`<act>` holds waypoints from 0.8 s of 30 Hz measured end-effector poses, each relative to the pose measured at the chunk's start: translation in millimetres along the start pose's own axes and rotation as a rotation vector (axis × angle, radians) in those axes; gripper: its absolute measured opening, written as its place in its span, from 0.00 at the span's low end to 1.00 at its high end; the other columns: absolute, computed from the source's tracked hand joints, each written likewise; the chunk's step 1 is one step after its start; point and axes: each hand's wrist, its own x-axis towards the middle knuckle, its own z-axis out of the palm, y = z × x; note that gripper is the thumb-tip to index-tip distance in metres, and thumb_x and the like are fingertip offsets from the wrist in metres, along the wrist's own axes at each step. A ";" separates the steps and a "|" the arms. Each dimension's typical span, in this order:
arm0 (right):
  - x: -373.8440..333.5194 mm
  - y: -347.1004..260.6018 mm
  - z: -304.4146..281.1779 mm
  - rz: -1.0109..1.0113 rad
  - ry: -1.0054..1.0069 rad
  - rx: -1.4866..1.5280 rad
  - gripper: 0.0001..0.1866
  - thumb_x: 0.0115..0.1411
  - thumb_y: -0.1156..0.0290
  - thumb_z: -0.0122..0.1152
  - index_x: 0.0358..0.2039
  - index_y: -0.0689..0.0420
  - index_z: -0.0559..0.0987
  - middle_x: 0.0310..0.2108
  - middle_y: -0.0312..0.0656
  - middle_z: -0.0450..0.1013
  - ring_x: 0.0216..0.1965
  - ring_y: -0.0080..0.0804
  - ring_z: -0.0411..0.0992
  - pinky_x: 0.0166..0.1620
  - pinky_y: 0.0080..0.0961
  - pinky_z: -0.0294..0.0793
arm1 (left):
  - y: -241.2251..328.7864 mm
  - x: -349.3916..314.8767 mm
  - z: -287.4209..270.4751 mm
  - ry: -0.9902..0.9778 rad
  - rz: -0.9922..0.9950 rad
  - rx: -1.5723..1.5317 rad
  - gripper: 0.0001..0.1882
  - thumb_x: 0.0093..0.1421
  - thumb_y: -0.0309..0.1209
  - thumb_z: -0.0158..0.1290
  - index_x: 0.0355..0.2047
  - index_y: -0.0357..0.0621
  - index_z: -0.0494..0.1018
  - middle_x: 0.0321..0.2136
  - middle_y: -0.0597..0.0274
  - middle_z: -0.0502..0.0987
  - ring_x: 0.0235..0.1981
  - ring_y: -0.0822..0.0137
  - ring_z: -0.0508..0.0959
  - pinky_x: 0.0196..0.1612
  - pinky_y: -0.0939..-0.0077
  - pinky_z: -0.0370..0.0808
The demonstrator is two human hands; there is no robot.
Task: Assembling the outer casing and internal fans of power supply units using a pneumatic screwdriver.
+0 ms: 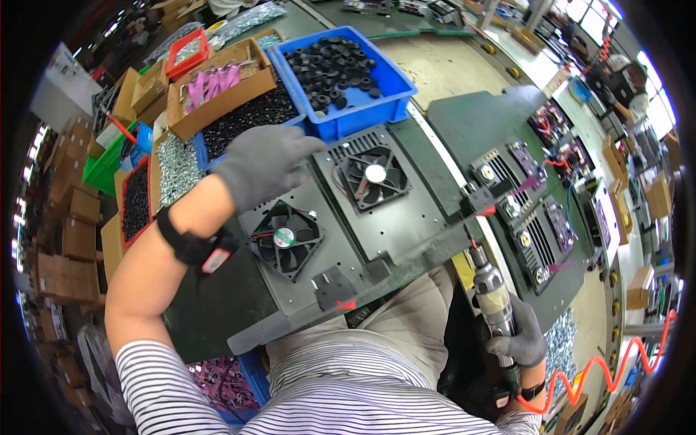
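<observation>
Left of the left fingers sits a green crate; farther left, cardboard boxes stand stacked; far right, a co-worker.

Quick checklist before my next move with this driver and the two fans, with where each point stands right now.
1. Driver gripped: ok, in the right hand.
2. Bit at a fan: not ok, it is apart from both.
3. Right fan lying on its panel: ok.
4. Left fan square to its panel: not ok, it looks askew.
5. Hose clear of the panels: ok, it coils off to the right.
6. Left hand empty: cannot tell, its fingertips are unclear.
</observation>
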 end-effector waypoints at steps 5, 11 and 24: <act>1.5 -2.0 6.3 0.083 0.072 0.037 0.38 0.30 0.71 0.74 0.45 0.65 0.69 0.24 0.37 0.72 0.23 0.23 0.70 0.27 0.18 0.69 | 6.9 31.7 34.3 -0.154 0.175 0.063 0.18 0.45 0.39 0.59 0.36 0.44 0.73 0.29 0.58 0.73 0.34 0.57 0.75 0.36 0.64 0.72; 3.3 1.1 7.1 0.076 0.098 0.100 0.40 0.30 0.66 0.77 0.45 0.66 0.68 0.23 0.37 0.72 0.21 0.22 0.69 0.24 0.18 0.67 | 25.1 41.7 57.1 -0.181 0.080 0.029 0.18 0.43 0.41 0.60 0.32 0.43 0.73 0.30 0.58 0.73 0.36 0.57 0.75 0.36 0.64 0.72; 3.0 1.9 4.4 0.151 0.128 0.206 0.41 0.28 0.70 0.74 0.46 0.66 0.67 0.23 0.38 0.72 0.22 0.23 0.69 0.26 0.18 0.68 | 41.1 45.2 45.7 -0.006 0.297 0.050 0.10 0.50 0.36 0.54 0.30 0.44 0.72 0.27 0.61 0.73 0.32 0.60 0.75 0.32 0.65 0.72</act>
